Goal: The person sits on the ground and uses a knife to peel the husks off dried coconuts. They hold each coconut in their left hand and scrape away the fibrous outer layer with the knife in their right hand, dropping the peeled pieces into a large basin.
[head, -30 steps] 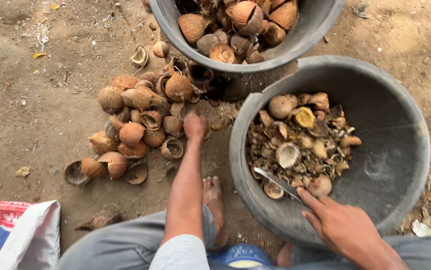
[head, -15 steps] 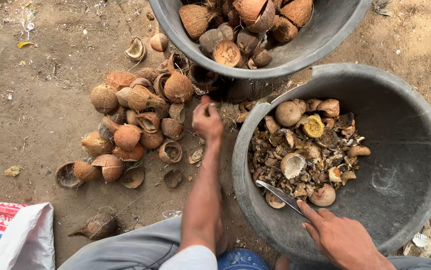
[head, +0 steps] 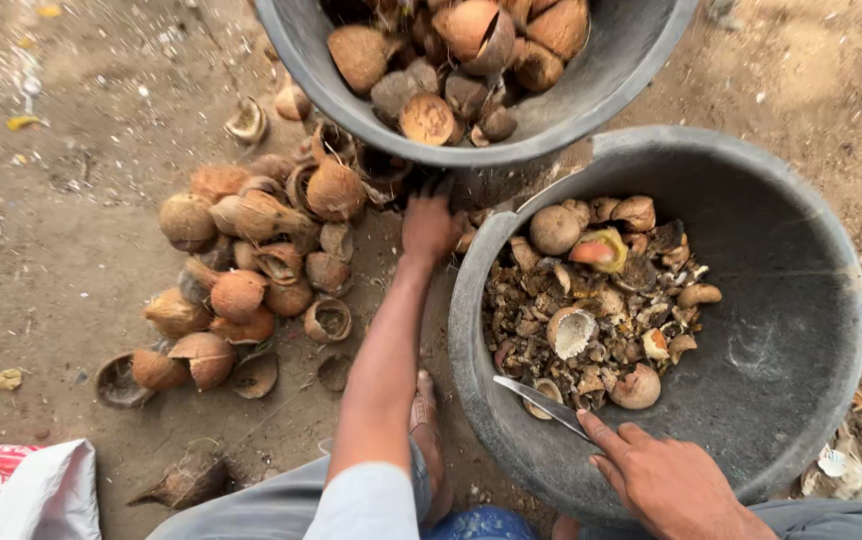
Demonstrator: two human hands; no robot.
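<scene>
My left hand [head: 431, 225] reaches forward to the ground at the foot of the upper grey basin [head: 511, 140], fingers down among shell pieces; whether it grips anything is hidden. That basin holds several whole brown coconuts [head: 426, 118]. My right hand [head: 666, 480] rests on the near rim of the lower grey basin [head: 801, 250] and holds a knife [head: 541, 398], its blade pointing into the basin. Inside lie husk scraps, small nuts and an opened white half [head: 571, 330].
A pile of empty coconut shell halves [head: 251, 270] lies on the dirt to the left. One husk piece [head: 186, 482] sits near my knee. A red, white and blue sack [head: 11, 490] is at the bottom left. My bare foot [head: 429, 430] is between pile and basin.
My left hand has moved forward from the shell pile to the gap under the upper basin. My right hand with the knife has stayed on the lower basin's rim.
</scene>
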